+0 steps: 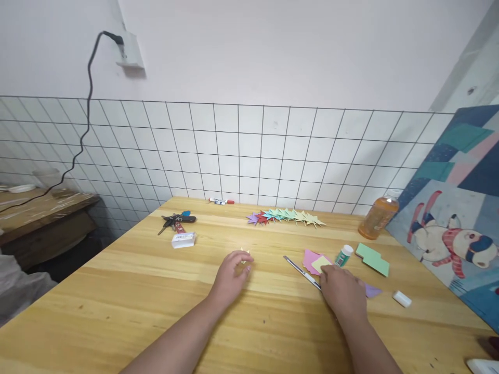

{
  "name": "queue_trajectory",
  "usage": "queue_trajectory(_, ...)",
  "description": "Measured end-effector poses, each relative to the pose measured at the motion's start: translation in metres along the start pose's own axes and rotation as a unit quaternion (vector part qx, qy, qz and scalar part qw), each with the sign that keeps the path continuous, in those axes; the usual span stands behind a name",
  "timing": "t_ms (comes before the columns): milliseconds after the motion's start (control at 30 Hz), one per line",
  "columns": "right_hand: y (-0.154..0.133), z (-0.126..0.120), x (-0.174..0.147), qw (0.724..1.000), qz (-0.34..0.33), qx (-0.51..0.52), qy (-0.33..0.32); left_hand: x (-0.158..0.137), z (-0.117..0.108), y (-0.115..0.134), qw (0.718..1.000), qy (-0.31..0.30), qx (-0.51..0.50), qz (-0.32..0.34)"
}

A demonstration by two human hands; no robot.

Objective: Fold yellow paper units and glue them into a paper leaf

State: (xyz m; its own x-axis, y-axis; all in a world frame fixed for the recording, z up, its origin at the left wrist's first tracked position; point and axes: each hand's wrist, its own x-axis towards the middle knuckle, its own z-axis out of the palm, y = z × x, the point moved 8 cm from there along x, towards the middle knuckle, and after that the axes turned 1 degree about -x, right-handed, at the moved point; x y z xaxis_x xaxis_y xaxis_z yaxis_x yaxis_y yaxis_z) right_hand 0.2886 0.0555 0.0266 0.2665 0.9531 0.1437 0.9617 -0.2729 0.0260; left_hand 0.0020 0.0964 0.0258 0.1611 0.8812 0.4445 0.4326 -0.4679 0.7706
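Observation:
My left hand is over the middle of the table, its fingers curled around a small folded yellow paper piece; the fingers partly cover it. My right hand bends down over loose coloured paper, fingertips at a pale yellow paper square that lies on pink paper. Its grip is partly hidden by the back of the hand. Purple paper sticks out on its right side. A slim utility knife lies just left of it, and a glue stick stands just beyond.
At the back lie a row of folded paper pieces and a marker. Keys and a small white box are at left. Green paper, an eraser, an amber bottle and a picture panel are at right.

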Motion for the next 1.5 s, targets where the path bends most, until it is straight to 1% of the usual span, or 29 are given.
queue_trajectory(233,-0.003,-0.004,0.000,1.000,-0.012,0.012,0.009,-0.004,0.008,0.003,0.999,-0.032,-0.033,-0.020)
queue_trajectory(333,-0.005,-0.008,-0.001,1.000,-0.014,0.019,0.013,-0.007,0.014,0.005,0.996,-0.052,-0.056,-0.041)
queue_trajectory(433,-0.007,-0.013,-0.004,0.999,-0.018,0.029,0.030,-0.012,0.024,0.009,0.989,-0.103,-0.091,-0.054)
queue_trajectory(500,-0.008,-0.013,-0.005,0.999,-0.021,0.035,0.030,-0.017,0.031,0.014,0.983,-0.145,-0.101,-0.050)
queue_trajectory(567,-0.009,-0.012,-0.006,0.998,-0.028,0.044,0.021,-0.021,0.036,0.018,0.979,-0.174,-0.096,-0.041)
queue_trajectory(667,-0.010,-0.011,-0.007,0.998,-0.037,0.056,0.019,-0.026,0.041,0.022,0.977,-0.200,-0.077,-0.022)
queue_trajectory(733,-0.010,-0.012,-0.007,0.997,-0.039,0.059,0.035,-0.027,0.042,0.021,0.975,-0.207,-0.071,-0.021)
queue_trajectory(767,-0.010,-0.014,-0.007,0.996,-0.040,0.062,0.053,-0.028,0.043,0.019,0.975,-0.209,-0.075,-0.027)
queue_trajectory(800,-0.010,-0.018,-0.007,0.993,-0.045,0.070,0.084,-0.028,0.043,0.017,0.973,-0.210,-0.088,-0.038)
queue_trajectory(833,-0.012,-0.024,-0.009,0.987,-0.054,0.084,0.128,-0.028,0.045,0.015,0.968,-0.216,-0.115,-0.057)
queue_trajectory(867,-0.016,-0.031,-0.012,0.975,-0.071,0.104,0.181,-0.029,0.049,0.012,0.958,-0.229,-0.154,-0.081)
queue_trajectory(900,-0.021,-0.040,-0.018,0.958,-0.098,0.128,0.238,-0.031,0.053,0.010,0.941,-0.247,-0.205,-0.112)
queue_trajectory(933,-0.028,-0.048,-0.026,0.935,-0.132,0.156,0.290,-0.034,0.058,0.009,0.916,-0.267,-0.263,-0.147)
queue_trajectory(967,-0.038,-0.053,-0.035,0.910,-0.175,0.185,0.326,-0.038,0.064,0.008,0.883,-0.289,-0.321,-0.185)
queue_trajectory(1000,-0.050,-0.057,-0.044,0.889,-0.221,0.211,0.342,-0.043,0.070,0.008,0.846,-0.311,-0.372,-0.222)
queue_trajectory(1033,-0.063,-0.059,-0.053,0.871,-0.264,0.235,0.341,-0.047,0.074,0.009,0.811,-0.328,-0.414,-0.253)
queue_trajectory(1067,-0.076,-0.060,-0.061,0.858,-0.303,0.254,0.329,-0.049,0.077,0.010,0.783,-0.336,-0.445,-0.278)
queue_trajectory(1100,-0.089,-0.060,-0.069,0.847,-0.339,0.265,0.312,-0.051,0.078,0.010,0.765,-0.334,-0.467,-0.293)
queue_trajectory(1133,-0.099,-0.060,-0.075,0.840,-0.364,0.271,0.297,-0.050,0.076,0.010,0.758,-0.324,-0.481,-0.298)
queue_trajectory(1167,-0.109,-0.058,-0.080,0.840,-0.383,0.272,0.272,-0.048,0.074,0.009,0.762,-0.307,-0.487,-0.296)
queue_trajectory(1200,-0.117,-0.055,-0.083,0.842,-0.399,0.270,0.241,-0.045,0.070,0.008,0.774,-0.286,-0.487,-0.288)
queue_trajectory(1267,-0.125,-0.051,-0.085,0.850,-0.410,0.269,0.193,-0.041,0.065,0.005,0.800,-0.255,-0.471,-0.271)
queue_trajectory(1333,-0.126,-0.048,-0.083,0.858,-0.402,0.278,0.158,-0.040,0.064,0.004,0.815,-0.249,-0.451,-0.264)
queue_trajectory(1500,-0.117,-0.041,-0.071,0.869,-0.365,0.315,0.107,-0.041,0.069,0.006,0.831,-0.257,-0.420,-0.260)
